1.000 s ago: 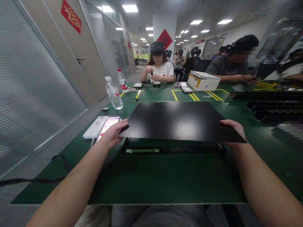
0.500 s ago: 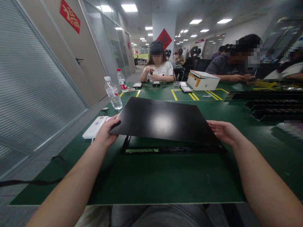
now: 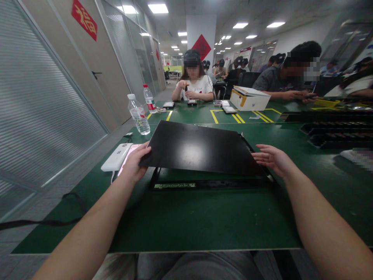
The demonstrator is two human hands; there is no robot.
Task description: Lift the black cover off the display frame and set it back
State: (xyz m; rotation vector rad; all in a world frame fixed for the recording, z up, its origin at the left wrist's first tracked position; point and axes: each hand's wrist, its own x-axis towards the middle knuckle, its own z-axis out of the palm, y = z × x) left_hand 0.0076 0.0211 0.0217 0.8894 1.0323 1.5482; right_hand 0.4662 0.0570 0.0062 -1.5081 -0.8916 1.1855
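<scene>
Where the near side of the green table [image 3: 204, 221] stretches out, a black frame [image 3: 233, 184] lies flat, with a green circuit strip [image 3: 175, 186] along the left part of its near bar. Just above it is a black display panel [image 3: 198, 147], tilted: its left end is raised off the frame, while its right end sits low, seemingly against the right rail.

The left hand [image 3: 135, 159] grips the panel's near left corner, thumb on top and fingers beneath. The right hand [image 3: 275, 159] is spread and grips nothing, its fingertips at the panel's right edge; whether they touch the panel or the rail, I cannot tell. The panel thus lies between the two hands, its weight apparently shared by the left hand and the frame.

The step in hand looks like aligning the panel over the frame. Any further move calls for a firm left hold, a light guiding touch at the right and edges kept square to the rails, since the low right end could catch or scrape.

Farther off to the left are a white power bank [image 3: 115, 157], a phone [image 3: 127, 154] and a clear water bottle [image 3: 139, 114]; a person [image 3: 199, 87] sits across the table.
</scene>
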